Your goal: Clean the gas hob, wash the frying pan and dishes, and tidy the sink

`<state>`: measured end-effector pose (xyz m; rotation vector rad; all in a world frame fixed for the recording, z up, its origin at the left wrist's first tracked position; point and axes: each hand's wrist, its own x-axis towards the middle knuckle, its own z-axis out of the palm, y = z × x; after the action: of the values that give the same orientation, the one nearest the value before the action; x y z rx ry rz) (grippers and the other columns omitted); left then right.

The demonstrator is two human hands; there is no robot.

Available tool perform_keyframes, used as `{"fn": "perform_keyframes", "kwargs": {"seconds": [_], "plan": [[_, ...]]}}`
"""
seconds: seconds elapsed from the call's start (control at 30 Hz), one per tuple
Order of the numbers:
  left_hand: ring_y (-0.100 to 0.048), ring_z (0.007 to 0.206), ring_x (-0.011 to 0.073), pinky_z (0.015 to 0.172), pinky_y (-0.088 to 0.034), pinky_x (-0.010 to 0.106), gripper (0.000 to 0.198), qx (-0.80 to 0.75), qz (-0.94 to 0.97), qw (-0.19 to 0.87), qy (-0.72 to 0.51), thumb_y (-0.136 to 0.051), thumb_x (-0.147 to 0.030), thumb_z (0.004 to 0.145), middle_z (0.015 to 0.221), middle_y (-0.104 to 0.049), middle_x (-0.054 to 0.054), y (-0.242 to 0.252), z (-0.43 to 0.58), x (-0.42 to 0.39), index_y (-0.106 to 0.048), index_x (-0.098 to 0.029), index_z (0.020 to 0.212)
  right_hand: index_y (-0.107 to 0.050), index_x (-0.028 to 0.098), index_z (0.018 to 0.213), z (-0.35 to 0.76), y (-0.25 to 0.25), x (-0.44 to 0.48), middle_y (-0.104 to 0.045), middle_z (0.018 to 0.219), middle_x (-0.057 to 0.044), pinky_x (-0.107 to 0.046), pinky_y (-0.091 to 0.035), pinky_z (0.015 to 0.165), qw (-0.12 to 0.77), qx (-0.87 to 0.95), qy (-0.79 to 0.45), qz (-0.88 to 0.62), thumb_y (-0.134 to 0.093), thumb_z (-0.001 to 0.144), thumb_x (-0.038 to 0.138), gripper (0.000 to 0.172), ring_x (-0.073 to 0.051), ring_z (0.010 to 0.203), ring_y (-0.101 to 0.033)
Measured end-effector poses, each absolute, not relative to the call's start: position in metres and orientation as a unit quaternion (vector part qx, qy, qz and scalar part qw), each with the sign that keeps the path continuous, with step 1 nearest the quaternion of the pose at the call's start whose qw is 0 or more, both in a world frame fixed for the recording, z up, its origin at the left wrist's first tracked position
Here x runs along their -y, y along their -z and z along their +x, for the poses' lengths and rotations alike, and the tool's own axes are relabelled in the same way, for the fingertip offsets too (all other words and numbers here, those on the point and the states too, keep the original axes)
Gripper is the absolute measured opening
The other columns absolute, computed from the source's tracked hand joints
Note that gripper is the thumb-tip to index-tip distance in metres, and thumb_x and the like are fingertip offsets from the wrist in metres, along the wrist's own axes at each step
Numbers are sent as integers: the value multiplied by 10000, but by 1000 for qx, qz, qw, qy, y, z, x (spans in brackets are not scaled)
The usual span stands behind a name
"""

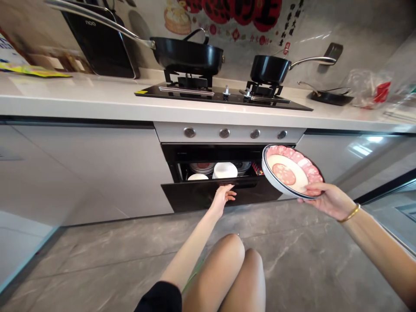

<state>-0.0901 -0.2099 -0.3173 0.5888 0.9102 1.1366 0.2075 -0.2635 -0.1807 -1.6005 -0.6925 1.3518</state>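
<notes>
My right hand (328,199) grips the rim of a shallow bowl (286,171) with a pink scalloped pattern and a dark edge; the bowl is tilted, its inside facing me. It hangs in front of the right end of a pulled-out black drawer (195,197) under the stove. My left hand (224,197) is at the middle of the drawer front, close to its top edge, with loosely bent fingers apart. Whether they touch the front I cannot tell. Inside the drawer are white bowls (225,170) and stacked plates (202,167), partly hidden by the drawer front.
Above the drawer, a black wok (186,54) and a black saucepan (269,69) stand on the gas hob (224,95). A small pan (331,97) and a clear plastic bag (370,89) lie on the counter (107,102) at right. My knees (227,264) are below the drawer.
</notes>
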Motion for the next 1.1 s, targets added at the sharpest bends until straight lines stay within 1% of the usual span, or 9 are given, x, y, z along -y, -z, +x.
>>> {"fn": "perform_keyframes", "kwargs": {"seconds": [0.07,0.13,0.27,0.47,0.6,0.7,0.83,0.93,1.1], "plan": [[-667,764,159,594,-524,252,247,-395,287,761,-427,-614,-355,799,1192,-613,166,309,-100,231,-599,-127,893,-519,189,588,194,168,250,-547,478,-39,-376,-604,727,433,266,-579,-637,-513,768,60,222,-217,565,-661],[-688,793,192,627,-547,292,367,-383,323,802,-325,-611,-442,808,1248,-592,189,295,-116,251,-600,-132,1003,-584,145,728,178,163,240,-643,590,-76,-284,-611,620,409,260,-613,-624,-498,772,43,141,-198,580,-675],[-701,832,208,710,-556,307,501,-369,479,778,-170,-664,-502,773,1172,-650,190,249,-165,280,-624,-118,1092,-577,87,902,152,169,230,-674,645,-96,-180,-573,481,365,254,-643,-624,-446,797,25,179,-163,522,-667],[-695,705,167,625,-553,258,450,-416,608,665,-124,-605,-518,810,954,-726,125,193,-204,232,-657,-111,993,-506,53,1110,151,201,206,-689,770,-139,-206,-600,529,302,229,-640,-668,-463,788,10,328,-194,637,-705],[-664,556,140,543,-535,239,396,-507,651,552,-119,-490,-450,890,845,-724,127,221,-159,159,-631,-86,821,-457,73,1178,142,235,178,-677,846,-137,-220,-607,540,295,199,-638,-683,-482,782,7,402,-193,693,-711],[-653,510,160,485,-501,229,471,-580,691,428,-59,-477,-500,875,730,-708,144,256,-120,119,-636,-73,758,-430,79,1195,130,261,159,-662,873,-137,-236,-609,531,297,178,-637,-689,-479,783,-1,423,-197,711,-710],[-669,550,194,442,-469,235,581,-640,679,357,-28,-470,-565,849,754,-716,155,292,-93,91,-622,-29,1017,-414,51,1185,118,288,141,-644,822,-121,-251,-614,552,299,183,-641,-683,-437,788,-11,403,-197,723,-706],[-679,600,183,450,-457,208,592,-654,680,332,-14,-624,-420,778,810,-727,137,308,-88,78,-524,-24,1207,-437,68,1153,115,302,132,-619,735,-53,-243,-616,572,296,237,-612,-694,-446,790,-9,371,-154,645,-687],[-685,623,186,478,-470,195,291,-639,687,344,37,-702,-181,674,796,-728,147,322,-78,65,-666,-54,934,-425,69,1183,119,315,126,-631,719,-29,-230,-607,587,231,354,-501,-755,-515,799,37,395,-142,585,-682]]}}
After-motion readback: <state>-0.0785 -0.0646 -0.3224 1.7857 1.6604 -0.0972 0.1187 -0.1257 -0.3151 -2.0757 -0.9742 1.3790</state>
